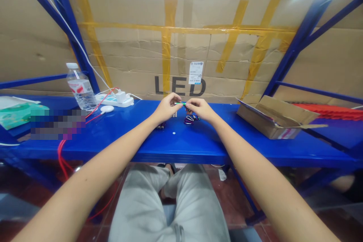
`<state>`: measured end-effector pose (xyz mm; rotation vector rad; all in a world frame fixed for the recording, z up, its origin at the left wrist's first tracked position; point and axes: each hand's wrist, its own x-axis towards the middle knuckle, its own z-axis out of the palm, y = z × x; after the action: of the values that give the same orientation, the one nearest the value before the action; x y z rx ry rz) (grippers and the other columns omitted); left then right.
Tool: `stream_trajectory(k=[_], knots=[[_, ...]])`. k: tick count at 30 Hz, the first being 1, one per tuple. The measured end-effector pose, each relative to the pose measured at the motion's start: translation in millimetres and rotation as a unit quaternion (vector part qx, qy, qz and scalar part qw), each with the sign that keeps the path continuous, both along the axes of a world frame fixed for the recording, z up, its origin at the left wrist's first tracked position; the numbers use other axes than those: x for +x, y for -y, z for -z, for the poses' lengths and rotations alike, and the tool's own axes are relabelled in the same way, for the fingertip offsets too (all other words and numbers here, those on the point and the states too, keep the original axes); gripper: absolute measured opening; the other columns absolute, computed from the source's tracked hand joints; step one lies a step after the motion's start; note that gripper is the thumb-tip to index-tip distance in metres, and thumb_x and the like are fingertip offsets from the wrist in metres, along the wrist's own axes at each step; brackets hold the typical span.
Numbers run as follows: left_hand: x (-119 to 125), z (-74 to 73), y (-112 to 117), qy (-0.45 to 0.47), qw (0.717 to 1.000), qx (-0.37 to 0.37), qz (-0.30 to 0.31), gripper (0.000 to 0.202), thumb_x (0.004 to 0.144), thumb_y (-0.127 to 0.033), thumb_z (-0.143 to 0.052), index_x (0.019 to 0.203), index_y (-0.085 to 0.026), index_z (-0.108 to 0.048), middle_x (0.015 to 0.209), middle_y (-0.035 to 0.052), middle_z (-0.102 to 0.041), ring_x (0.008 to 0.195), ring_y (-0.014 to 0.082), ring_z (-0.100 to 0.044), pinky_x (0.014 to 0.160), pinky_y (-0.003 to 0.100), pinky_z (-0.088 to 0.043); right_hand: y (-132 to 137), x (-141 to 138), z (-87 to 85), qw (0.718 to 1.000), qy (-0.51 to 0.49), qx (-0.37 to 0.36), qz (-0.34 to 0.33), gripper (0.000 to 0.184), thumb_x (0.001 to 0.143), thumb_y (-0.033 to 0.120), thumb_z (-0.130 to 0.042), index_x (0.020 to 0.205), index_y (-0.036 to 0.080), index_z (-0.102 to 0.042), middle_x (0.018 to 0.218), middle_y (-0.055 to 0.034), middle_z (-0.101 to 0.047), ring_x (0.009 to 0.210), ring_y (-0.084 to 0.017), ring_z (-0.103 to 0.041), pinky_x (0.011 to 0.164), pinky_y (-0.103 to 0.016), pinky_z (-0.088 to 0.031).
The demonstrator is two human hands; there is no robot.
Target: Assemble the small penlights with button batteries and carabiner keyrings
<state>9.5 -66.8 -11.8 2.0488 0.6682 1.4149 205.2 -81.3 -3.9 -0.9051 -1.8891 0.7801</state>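
Both my hands meet above the middle of the blue shelf [198, 143]. My left hand [167, 107] and my right hand [200, 107] each pinch an end of a small thin green piece [180, 103] held level between them. Just below my right hand lies a little heap of small purple and coloured parts [189, 120]. A few dark small parts [160, 125] rest under my left wrist, and a tiny white dot [174, 133] lies nearer me.
A water bottle [81, 87], a white power strip [115, 100] with red cable [61, 155] and a white puck [107, 109] stand at the left. An open cardboard box [272, 119] sits right. A taped cardboard wall [184, 38] marked LED backs the shelf.
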Motion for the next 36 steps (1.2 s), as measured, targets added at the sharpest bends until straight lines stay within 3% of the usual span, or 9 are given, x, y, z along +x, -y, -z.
stream_trajectory(k=[3, 9, 12, 16, 19, 22, 26, 30, 36], knots=[[-2, 0.4, -5, 0.038, 0.999, -0.031, 0.012, 0.02, 0.073, -0.021, -0.071, 0.087, -0.017, -0.058, 0.086, 0.0037, -0.065, 0.084, 0.0171, -0.063, 0.081, 0.033, -0.048, -1, 0, 0.8, 0.999, 0.02, 0.035, 0.022, 0.024, 0.078, 0.038, -0.067, 0.079, 0.015, -0.064, 0.072, -0.0051, -0.068, 0.069, -0.017, -0.061, 0.067, -0.029, -0.047], [0, -3.8, 2, 0.045, 0.998, -0.022, 0.046, 0.021, 0.07, -0.018, -0.075, 0.086, -0.016, -0.062, 0.087, 0.0045, -0.069, 0.082, 0.0164, -0.064, 0.08, 0.034, -0.05, 5, -2, -2.0, 0.999, 0.024, -0.021, -0.029, 0.026, 0.081, 0.039, -0.061, 0.072, 0.015, -0.063, 0.067, -0.0052, -0.067, 0.063, -0.015, -0.057, 0.063, -0.027, -0.042], [1, -5.3, 6, 0.042, 0.997, -0.025, 0.062, 0.021, 0.069, -0.019, -0.077, 0.086, -0.016, -0.064, 0.086, 0.0047, -0.071, 0.081, 0.0162, -0.064, 0.078, 0.034, -0.051, 6, -3, -1.5, 0.997, 0.005, -0.055, -0.056, 0.025, 0.079, 0.035, -0.059, 0.063, 0.016, -0.059, 0.06, -0.003, -0.06, 0.057, -0.013, -0.052, 0.057, -0.026, -0.037], [2, -5.9, 7, 0.05, 0.995, -0.046, 0.078, 0.024, 0.067, -0.021, -0.081, 0.085, -0.016, -0.066, 0.088, 0.0059, -0.073, 0.086, 0.0185, -0.066, 0.082, 0.037, -0.052, 6, -7, 2.0, 0.982, -0.085, -0.141, -0.095, 0.019, 0.074, 0.031, -0.065, 0.068, 0.018, -0.054, 0.053, 0.005, -0.043, 0.047, -0.009, -0.039, 0.05, -0.025, -0.031], [2, -6.3, 7, 0.061, 0.992, -0.07, 0.083, 0.028, 0.064, -0.024, -0.084, 0.085, -0.016, -0.069, 0.089, 0.0071, -0.074, 0.09, 0.021, -0.068, 0.085, 0.039, -0.051, 7, -10, 3.1, 0.977, -0.109, -0.159, -0.092, 0.021, 0.074, 0.032, -0.067, 0.07, 0.018, -0.051, 0.052, 0.0087, -0.033, 0.046, -0.007, -0.03, 0.048, -0.024, -0.029], [1, -9.3, 8, 0.116, 0.975, -0.134, 0.135, 0.034, 0.071, -0.041, -0.08, 0.093, -0.016, -0.071, 0.103, 0.0112, -0.075, 0.106, 0.0268, -0.067, 0.092, 0.042, -0.049, 8, -11, 2.8, 0.985, -0.074, -0.138, -0.072, 0.019, 0.076, 0.034, -0.066, 0.075, 0.017, -0.056, 0.051, 0.0087, -0.035, 0.044, -0.007, -0.03, 0.046, -0.024, -0.03], [-6, -15.8, 9, 0.165, 0.936, -0.235, 0.205, 0.061, 0.085, -0.071, -0.051, 0.103, -0.017, -0.073, 0.125, 0.0151, -0.069, 0.129, 0.0332, -0.055, 0.1, 0.046, -0.046, 10, -11, 2.5, 0.993, -0.009, -0.103, -0.056, 0.021, 0.078, 0.038, -0.064, 0.075, 0.019, -0.055, 0.049, 0.0083, -0.037, 0.041, -0.008, -0.033, 0.043, -0.025, -0.031], [-13, -16.2, 5, 0.158, 0.934, -0.265, 0.183, 0.072, 0.083, -0.078, -0.04, 0.108, -0.018, -0.072, 0.131, 0.0155, -0.066, 0.134, 0.0354, -0.051, 0.101, 0.048, -0.046, 13, -13, 1.7, 0.996, 0.035, -0.073, -0.045, 0.023, 0.079, 0.041, -0.061, 0.076, 0.018, -0.057, 0.048, 0.0078, -0.039, 0.04, -0.008, -0.035, 0.043, -0.025, -0.031], [-13, -12.4, 0, 0.154, 0.936, -0.267, 0.168, 0.075, 0.081, -0.08, -0.041, 0.111, -0.019, -0.07, 0.129, 0.0166, -0.067, 0.134, 0.0369, -0.051, 0.102, 0.051, -0.045, 15, -14, 0.2, 0.996, 0.072, -0.048, -0.027, 0.023, 0.08, 0.04, -0.059, 0.079, 0.017, -0.06, 0.051, 0.0061, -0.045, 0.042, -0.009, -0.04, 0.046, -0.026, -0.034]])
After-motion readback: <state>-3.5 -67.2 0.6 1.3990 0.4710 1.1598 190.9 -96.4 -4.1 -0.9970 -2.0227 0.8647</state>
